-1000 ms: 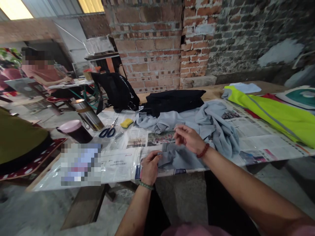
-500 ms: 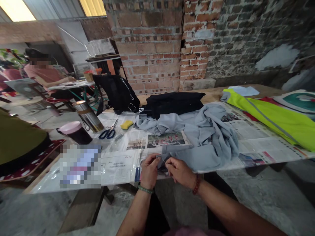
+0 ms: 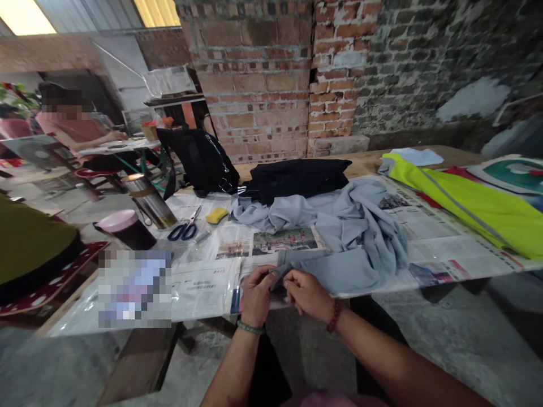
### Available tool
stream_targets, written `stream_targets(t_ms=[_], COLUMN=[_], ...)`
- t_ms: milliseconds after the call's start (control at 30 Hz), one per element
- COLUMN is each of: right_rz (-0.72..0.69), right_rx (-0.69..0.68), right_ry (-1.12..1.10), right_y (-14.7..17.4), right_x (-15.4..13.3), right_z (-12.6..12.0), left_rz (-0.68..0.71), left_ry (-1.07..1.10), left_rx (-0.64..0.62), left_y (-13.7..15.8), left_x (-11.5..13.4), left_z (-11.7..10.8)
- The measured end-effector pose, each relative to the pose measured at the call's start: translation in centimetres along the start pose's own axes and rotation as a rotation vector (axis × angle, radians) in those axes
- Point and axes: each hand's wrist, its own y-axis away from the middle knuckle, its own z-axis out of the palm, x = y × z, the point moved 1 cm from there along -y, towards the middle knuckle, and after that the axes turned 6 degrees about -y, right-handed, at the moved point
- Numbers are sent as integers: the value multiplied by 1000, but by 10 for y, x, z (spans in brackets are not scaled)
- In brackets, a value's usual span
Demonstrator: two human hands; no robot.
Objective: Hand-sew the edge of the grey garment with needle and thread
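Note:
My left hand (image 3: pixel 257 291) is closed near the table's front edge, pinching the hem end of a grey garment (image 3: pixel 352 271) between thumb and fingers. Right beside it, my right hand (image 3: pixel 306 291) is closed with thumb and forefinger pinched at the same bit of cloth. A thin needle showed in that pinch a moment ago; now the fingers mostly hide it. The rest of the garment lies crumpled to the right and behind the hands.
Newspaper under clear plastic covers the table (image 3: pixel 203 288). Left lie scissors (image 3: pixel 184 229), a yellow sponge (image 3: pixel 216 215), a lidded cup (image 3: pixel 127 229) and a steel flask (image 3: pixel 149 200). Behind are a black bag (image 3: pixel 199 161) and black cloth (image 3: pixel 297 178). Right: a yellow vest (image 3: pixel 470 200), an iron (image 3: pixel 511 172).
My right hand has drawn slightly closer to the cloth at my left fingers, and the needle seen between them is now hidden. The view has shifted slightly.

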Motion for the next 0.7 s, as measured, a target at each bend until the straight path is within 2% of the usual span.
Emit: stream_targets(t_ms=[200, 300, 367, 467, 533, 567, 633, 700], right_rz=[17, 17, -17, -238, -420, -472, -476, -395], right_rx=[73, 58, 36, 184, 330, 357, 279, 77], right_ry=[-39, -6, 96, 398, 582, 638, 686, 652], right_y=[-9, -6, -1, 2, -6, -13, -30, -46], right_x=[-3, -6, -12, -30, -42, -46, -49, -45], right_z=[5, 4, -3, -27, -45, -51, -59, -58], left_rz=[72, 73, 48, 33, 42, 48, 54, 49], left_ry=[-85, -105, -117, -135, -148, -149, -136, -104], left_rx=[-169, -171, -145, -108, -93, -88, -81, -76], left_y=[2, 3, 4, 4, 5, 5, 5, 4], left_x=[5, 5, 6, 7, 9, 9, 9, 8], left_z=[-2, -2, -2, -1, 0, 0, 0, -1])
